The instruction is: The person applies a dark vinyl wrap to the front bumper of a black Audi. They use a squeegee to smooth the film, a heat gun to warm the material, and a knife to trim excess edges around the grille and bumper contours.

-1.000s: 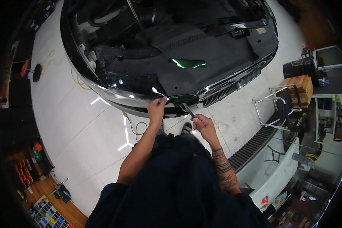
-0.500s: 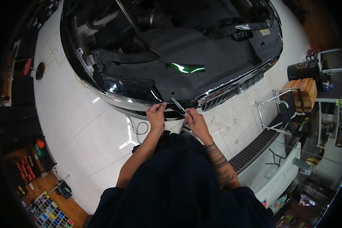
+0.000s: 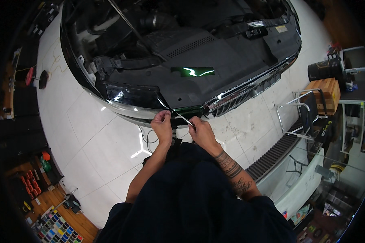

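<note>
My right hand grips a slim silver craft knife, its thin end pointing up and left at the bumper edge. Beside it, my left hand pinches finger and thumb together against the car's front bumper, just below the inner corner of the dark headlight. What sits in that pinch is too small to make out. Between the hands and the grille runs a glossy dark green trim section. A shiny green piece of film lies on the black engine-bay cover.
The bonnet is up on a prop rod. White tiled floor surrounds the car. At right stand a metal-framed chair, a wooden block and a black bucket. A cable lies on the floor near my left forearm.
My right hand has shifted slightly left, and the knife's end has swung down and left to beside my left fingertips. My left hand has moved a little left, still pinching. The view has shifted slightly.
</note>
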`<state>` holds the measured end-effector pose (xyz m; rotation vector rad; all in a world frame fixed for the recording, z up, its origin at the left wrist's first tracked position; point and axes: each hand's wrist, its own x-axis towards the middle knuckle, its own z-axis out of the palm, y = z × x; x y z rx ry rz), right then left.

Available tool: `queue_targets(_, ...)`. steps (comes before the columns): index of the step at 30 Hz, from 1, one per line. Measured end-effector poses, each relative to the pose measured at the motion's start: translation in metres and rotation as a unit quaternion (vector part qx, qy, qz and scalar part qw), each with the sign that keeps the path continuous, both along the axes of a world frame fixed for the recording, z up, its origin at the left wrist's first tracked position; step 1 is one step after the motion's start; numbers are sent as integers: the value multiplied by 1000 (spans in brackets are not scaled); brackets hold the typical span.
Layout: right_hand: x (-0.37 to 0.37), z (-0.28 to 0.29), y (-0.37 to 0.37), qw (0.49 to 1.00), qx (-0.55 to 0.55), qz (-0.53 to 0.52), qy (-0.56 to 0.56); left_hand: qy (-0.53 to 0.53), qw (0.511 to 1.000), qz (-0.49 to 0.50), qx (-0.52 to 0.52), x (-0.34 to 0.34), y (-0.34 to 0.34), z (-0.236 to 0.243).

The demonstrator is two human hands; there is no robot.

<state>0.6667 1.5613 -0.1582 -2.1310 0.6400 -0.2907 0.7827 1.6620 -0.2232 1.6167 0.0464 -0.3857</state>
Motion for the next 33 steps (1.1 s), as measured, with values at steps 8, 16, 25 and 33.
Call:
queue_targets(8,3,-6,7,1000,6,-1,4,-15,999,-40,20,5,4,1)
queue_targets(16,4,-10,11,1000,-15,-3,18,-100,988,-74,91,8,7,1)
queue_targets(25,5,-10,13,999,-26,-6,22,-121,982,-91,114,8,7,6)
queue_targets(33,7,-11,15,999,-41,-13,28,-123,979,-105,125,8,8,8)
